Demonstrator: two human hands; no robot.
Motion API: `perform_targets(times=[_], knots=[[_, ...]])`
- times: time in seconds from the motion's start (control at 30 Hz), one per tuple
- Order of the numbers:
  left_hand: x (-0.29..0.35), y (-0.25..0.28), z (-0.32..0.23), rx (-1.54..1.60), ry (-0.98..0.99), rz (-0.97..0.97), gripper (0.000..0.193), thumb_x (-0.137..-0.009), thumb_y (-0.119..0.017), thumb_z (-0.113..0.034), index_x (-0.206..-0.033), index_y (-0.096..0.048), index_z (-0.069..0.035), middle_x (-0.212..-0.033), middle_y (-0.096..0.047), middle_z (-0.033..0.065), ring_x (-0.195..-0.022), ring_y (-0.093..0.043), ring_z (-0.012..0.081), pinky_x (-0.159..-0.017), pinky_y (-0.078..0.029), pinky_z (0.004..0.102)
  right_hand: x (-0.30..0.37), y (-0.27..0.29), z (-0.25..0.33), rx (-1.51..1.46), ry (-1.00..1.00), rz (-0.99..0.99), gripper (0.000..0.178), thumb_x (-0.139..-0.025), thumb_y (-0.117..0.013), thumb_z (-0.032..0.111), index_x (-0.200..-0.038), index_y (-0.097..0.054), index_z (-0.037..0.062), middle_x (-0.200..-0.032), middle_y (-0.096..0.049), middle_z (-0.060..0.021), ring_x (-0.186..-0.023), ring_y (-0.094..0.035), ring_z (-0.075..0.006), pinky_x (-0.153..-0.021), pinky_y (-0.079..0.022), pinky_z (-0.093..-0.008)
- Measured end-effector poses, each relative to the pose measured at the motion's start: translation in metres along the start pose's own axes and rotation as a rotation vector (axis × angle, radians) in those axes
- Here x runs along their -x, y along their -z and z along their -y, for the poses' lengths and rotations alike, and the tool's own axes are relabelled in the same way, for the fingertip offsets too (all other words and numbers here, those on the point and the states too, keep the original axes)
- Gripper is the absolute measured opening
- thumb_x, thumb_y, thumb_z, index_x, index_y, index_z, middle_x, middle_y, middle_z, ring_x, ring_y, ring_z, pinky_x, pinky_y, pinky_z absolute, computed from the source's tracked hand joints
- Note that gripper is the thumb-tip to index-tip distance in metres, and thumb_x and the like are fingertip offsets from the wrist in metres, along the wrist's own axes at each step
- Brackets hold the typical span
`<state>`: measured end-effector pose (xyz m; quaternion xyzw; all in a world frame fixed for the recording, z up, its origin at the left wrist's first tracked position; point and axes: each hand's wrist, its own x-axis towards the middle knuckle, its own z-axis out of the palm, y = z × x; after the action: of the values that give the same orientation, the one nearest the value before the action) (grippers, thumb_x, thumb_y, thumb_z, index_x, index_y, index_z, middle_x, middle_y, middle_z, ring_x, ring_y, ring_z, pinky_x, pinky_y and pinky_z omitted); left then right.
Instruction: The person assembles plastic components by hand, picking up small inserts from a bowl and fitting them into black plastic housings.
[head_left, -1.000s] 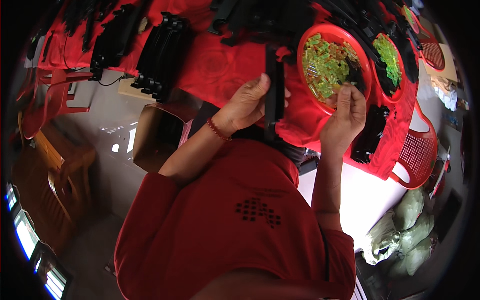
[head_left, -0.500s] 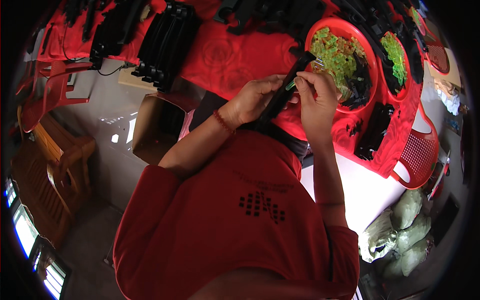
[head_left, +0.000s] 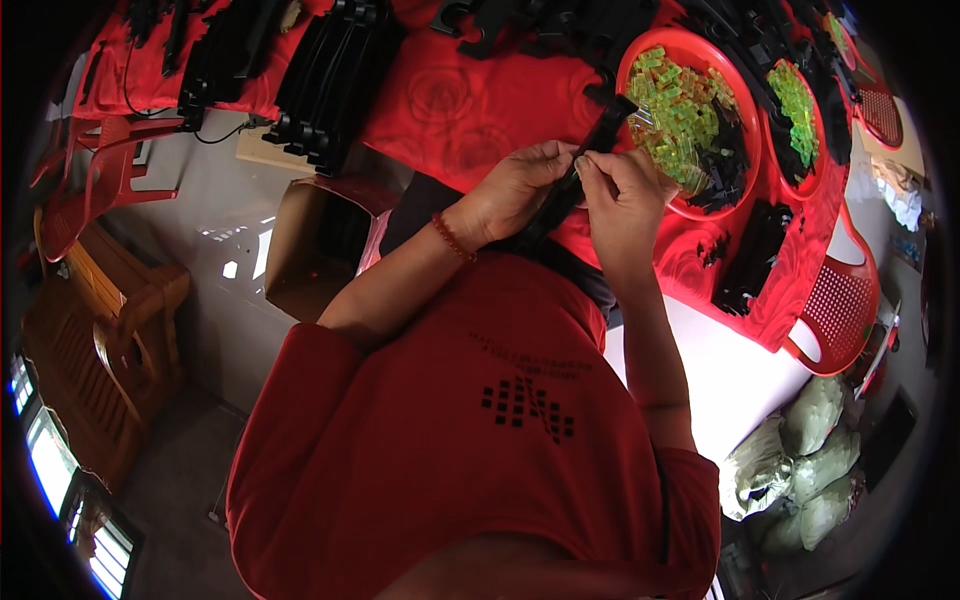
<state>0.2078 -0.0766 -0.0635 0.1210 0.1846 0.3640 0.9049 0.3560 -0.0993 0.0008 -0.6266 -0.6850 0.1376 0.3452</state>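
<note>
A long black strip is gripped by left hand and right hand, upper centre; its lower end is hidden.

This looks like a small home workshop where plastic parts are put together by hand. A table under a red cloth is crowded with black parts, stacked in rows and heaps. Two red bowls hold small green pieces. An open carton stands on the bare floor just beside the table, filled sacks lie off to the right, and red plastic chairs and a wooden chair stand around.
</note>
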Motion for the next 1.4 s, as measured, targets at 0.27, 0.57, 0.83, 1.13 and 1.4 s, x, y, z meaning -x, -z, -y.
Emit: perform_targets(times=[0.27,0.57,0.83,1.13,1.4], knots=[[0.000,-0.001,0.005,-0.036,0.000,-0.067,0.024,-0.104,-0.048,-0.017,-0.123,-0.056,-0.005,-0.114,-0.061,0.0030,-0.108,-0.057,0.0145,-0.101,-0.043,0.0305,0.001,0.012,0.015,0.424,0.267,0.126,0.011,-0.084,-0.065,0.013,-0.094,-0.070,0.0103,-0.079,-0.056,0.0021,-0.076,-0.056,-0.0165,-0.081,-0.032,-0.0389],[0.004,-0.010,-0.008,0.071,0.018,-0.027,0.028,-0.103,-0.051,-0.019,-0.128,-0.051,-0.007,-0.118,-0.061,0.0061,-0.104,-0.063,0.0173,-0.087,-0.054,0.0355,0.002,0.015,0.021,-0.088,-0.043,-0.102,0.029,-0.084,-0.069,0.004,-0.113,-0.064,0.0042,-0.087,-0.056,-0.0036,-0.082,-0.054,-0.0185,-0.083,-0.038,-0.0393],[-0.003,0.012,-0.005,0.137,0.048,0.164,0.038,-0.106,-0.041,-0.030,-0.138,-0.046,-0.011,-0.114,-0.064,0.0087,-0.097,-0.066,0.0215,-0.074,-0.060,0.0405,0.010,-0.007,0.020,-0.253,-0.375,-0.006,0.047,-0.081,-0.071,0.010,-0.123,-0.053,-0.0006,-0.117,-0.052,-0.0182,-0.107,-0.052,-0.0318,-0.094,-0.040,-0.0442],[-0.003,-0.005,-0.001,-0.047,-0.051,-0.056,0.045,-0.106,-0.041,-0.031,-0.144,-0.041,-0.007,-0.114,-0.063,0.0096,-0.102,-0.065,0.0198,-0.087,-0.057,0.0355,0.011,-0.025,0.026,-0.346,-0.520,0.003,0.031,-0.082,-0.068,0.016,-0.109,-0.059,0.0033,-0.093,-0.062,-0.0088,-0.097,-0.057,-0.0303,-0.088,-0.040,-0.0463],[-0.001,-0.010,0.002,-0.145,-0.119,-0.026,0.049,-0.107,-0.039,-0.032,-0.148,-0.036,-0.005,-0.120,-0.060,0.0073,-0.106,-0.061,0.0157,-0.096,-0.051,0.0310,0.013,-0.034,0.016,-0.302,-0.535,0.002,0.023,-0.080,-0.069,0.014,-0.094,-0.055,0.0018,-0.087,-0.059,-0.0130,-0.089,-0.055,-0.0338,-0.078,-0.042,-0.0478]])
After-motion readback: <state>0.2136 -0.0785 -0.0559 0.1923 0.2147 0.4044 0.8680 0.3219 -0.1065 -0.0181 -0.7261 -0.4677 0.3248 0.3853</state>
